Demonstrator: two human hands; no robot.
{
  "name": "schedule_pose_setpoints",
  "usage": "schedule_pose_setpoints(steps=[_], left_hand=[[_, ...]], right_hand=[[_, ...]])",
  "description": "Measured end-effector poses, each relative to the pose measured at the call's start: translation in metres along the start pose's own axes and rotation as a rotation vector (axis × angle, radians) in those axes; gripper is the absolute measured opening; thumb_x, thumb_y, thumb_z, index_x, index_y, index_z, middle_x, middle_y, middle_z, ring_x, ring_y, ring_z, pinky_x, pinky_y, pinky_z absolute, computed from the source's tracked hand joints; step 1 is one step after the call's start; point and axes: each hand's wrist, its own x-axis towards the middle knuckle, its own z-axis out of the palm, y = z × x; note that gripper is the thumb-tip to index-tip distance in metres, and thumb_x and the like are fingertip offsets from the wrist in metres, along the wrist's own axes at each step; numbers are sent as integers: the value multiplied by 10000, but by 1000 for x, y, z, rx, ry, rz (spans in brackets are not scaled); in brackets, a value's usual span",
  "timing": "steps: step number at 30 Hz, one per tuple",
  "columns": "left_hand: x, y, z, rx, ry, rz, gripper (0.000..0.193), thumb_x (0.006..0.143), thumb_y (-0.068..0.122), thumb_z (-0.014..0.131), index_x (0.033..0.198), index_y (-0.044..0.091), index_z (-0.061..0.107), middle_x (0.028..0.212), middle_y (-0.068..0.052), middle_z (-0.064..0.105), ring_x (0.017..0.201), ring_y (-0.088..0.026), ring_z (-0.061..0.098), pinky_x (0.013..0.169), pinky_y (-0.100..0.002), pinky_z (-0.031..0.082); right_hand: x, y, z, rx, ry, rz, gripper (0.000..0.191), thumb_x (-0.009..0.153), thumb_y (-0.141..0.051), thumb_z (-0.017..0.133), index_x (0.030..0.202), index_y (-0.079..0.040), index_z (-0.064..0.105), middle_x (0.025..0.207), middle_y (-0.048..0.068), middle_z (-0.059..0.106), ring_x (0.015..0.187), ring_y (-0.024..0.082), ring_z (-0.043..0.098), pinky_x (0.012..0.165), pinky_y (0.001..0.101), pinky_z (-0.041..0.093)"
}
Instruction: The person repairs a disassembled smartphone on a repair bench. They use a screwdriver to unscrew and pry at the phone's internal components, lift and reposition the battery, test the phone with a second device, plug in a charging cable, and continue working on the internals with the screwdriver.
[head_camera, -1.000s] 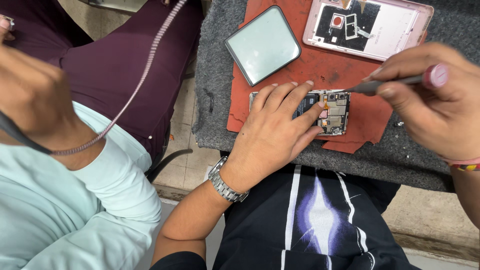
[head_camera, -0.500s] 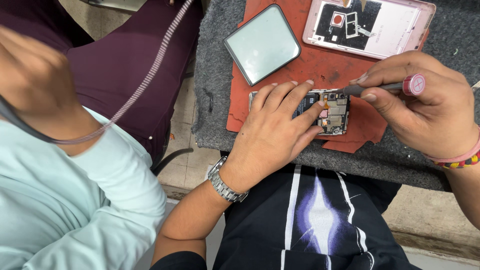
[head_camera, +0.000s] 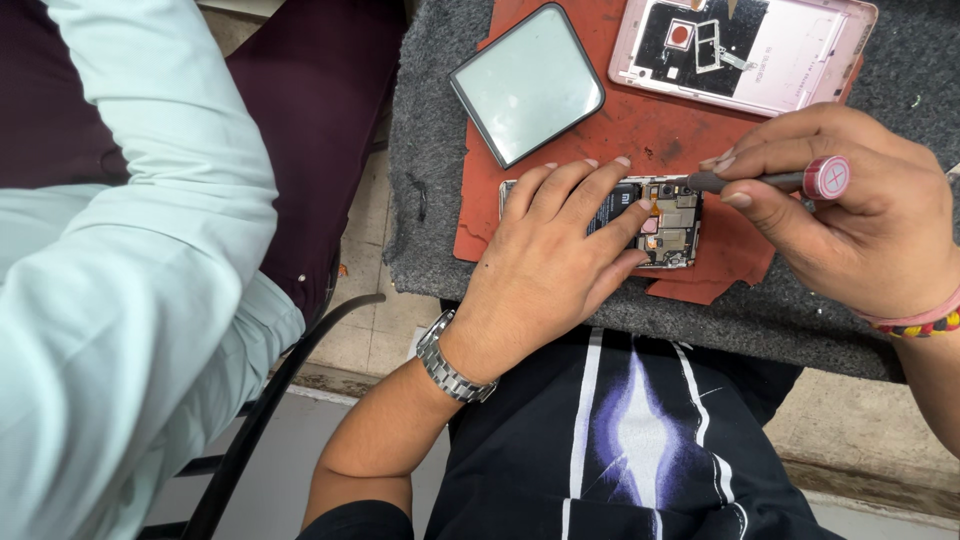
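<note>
Phone lies opened on the red mat, its circuit board and dark battery bared. My left hand presses flat on it; my right hand pinches a screwdriver over its top.

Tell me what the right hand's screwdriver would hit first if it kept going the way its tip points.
The right hand aims the screwdriver leftward at the opened phone; its tip would probably meet the exposed circuit board, then the left hand's fingers. Depth is unclear.
</note>
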Motion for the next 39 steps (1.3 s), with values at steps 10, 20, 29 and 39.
schedule_pose_setpoints(steps=[10,20,29,39], left_hand=[[-6,0,-1,12,8,1,409,957,358,746,1281,110,713,1448,-130,565,1354,-297,499,1179,-478,372],[-11,-1,-6,28,-2,4,412,958,360,739,1286,111,716,1453,-134,565,1361,-297,495,1183,-477,364],[-10,-6,-13,30,-9,5,413,957,352,732,1293,113,712,1451,-133,564,1362,-296,493,1183,-477,359],[-13,-4,-16,25,7,8,397,961,336,730,1291,115,713,1453,-132,558,1363,-298,492,1178,-479,362]], right_hand=[[-3,-5,3,6,4,-14,104,924,-28,770,999,25,720,1023,151,710,981,229,713,773,292,590],[2,-14,3,53,-40,-1,117,875,-9,762,974,29,713,1029,151,698,937,228,729,789,310,612],[14,-24,1,-23,-110,-101,246,808,-49,814,1032,-23,715,1049,139,713,938,245,734,782,326,607],[27,-40,1,-376,-127,-91,248,811,-228,856,908,-58,705,754,63,696,685,240,708,592,344,547]])
